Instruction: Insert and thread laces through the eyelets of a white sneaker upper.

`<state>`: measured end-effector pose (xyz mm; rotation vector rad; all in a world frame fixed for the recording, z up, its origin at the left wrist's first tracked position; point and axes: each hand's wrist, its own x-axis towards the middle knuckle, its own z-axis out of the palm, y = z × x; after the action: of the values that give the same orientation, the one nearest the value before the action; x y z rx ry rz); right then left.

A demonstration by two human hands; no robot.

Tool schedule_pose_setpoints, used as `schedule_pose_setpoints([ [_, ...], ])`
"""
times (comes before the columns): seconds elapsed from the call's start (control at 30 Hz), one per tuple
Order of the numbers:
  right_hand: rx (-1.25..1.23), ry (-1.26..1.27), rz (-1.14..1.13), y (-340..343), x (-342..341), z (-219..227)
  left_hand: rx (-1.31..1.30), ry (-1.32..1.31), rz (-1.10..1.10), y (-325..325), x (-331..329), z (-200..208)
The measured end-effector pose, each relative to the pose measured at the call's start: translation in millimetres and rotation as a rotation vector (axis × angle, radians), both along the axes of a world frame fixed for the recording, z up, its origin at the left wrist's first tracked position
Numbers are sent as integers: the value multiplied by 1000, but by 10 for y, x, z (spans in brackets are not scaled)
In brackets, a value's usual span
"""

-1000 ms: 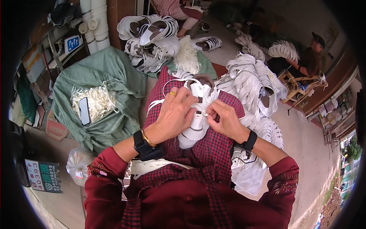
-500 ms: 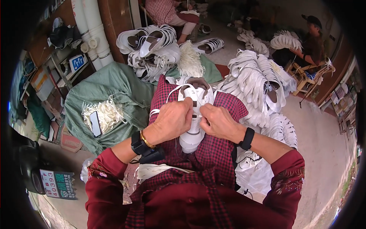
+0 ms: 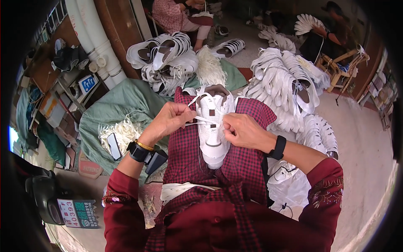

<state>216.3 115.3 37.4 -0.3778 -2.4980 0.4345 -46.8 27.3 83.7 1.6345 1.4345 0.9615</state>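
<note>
A white shoe upper (image 3: 214,143) lies on my lap over a red-and-black checked apron (image 3: 184,155). Its brown-lined collar points away from me and its toe toward me. My left hand (image 3: 174,119) is closed in a pinch on a white shoelace (image 3: 202,119), drawn out leftward from the eyelets. Another stretch of lace loops near the collar's left side. My right hand (image 3: 245,131) has its fingers closed at the upper's right eyelet edge; whether lace is also inside that grip is hidden.
White uppers are piled at the far left (image 3: 168,54) and right (image 3: 281,84). Beside my left arm, loose laces (image 3: 119,132) and a phone (image 3: 113,146) rest on green cloth (image 3: 100,113). Two people sit farther back, one holding a white fan of uppers (image 3: 308,24).
My left hand has moved left, off the upper, pulling lace out sideways. My right hand stays at the right edge. The whole view has shifted slightly.
</note>
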Motion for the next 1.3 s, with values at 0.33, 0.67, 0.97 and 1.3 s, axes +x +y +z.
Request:
schedule_pose_setpoints([
  [0.33,12,212,-187,-45,-123,382,38,-132,-30,-118,-150,116],
  [0.67,-99,101,-113,359,-183,660,231,-95,14,-439,-178,612],
  [0.97,-103,157,-121,366,-165,881,300,-167,12,-317,-106,638],
  [1.3,-35,179,-94,-15,-197,778,376,-155,91,-156,-168,535],
])
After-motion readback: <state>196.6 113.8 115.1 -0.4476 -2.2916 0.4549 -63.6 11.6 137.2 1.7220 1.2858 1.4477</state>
